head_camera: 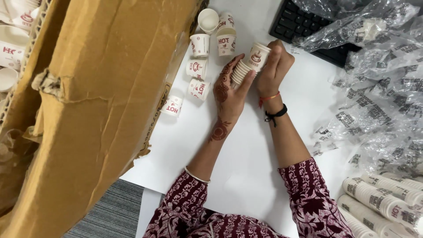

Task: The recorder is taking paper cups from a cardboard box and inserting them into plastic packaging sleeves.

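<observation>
Both hands meet over a white table (246, 154), holding a short nested stack of paper cups (250, 64) that lies tilted, its open rims toward the lower left and its base toward the upper right. The left hand (228, 90), patterned with henna, cradles the rim end of the stack, its fingers curled under and along the cups. The right hand (274, 68), with a red thread and a black band at the wrist, closes around the top cup at the base end, fingers wrapped over it. The cups are white with a red printed emblem.

Just to the left of the hands, single paper cups (200, 66) of the same kind are scattered on the table, some upright, some on their sides, close to the edge of a large cardboard box (101, 101) that fills the left of the view. More cups show inside the box at the far upper left. A black keyboard (299, 22) lies at the top, partly under crumpled clear plastic wrapping (379, 88) with dark print. At the lower right, long sleeves of stacked cups (379, 202) lie side by side.
</observation>
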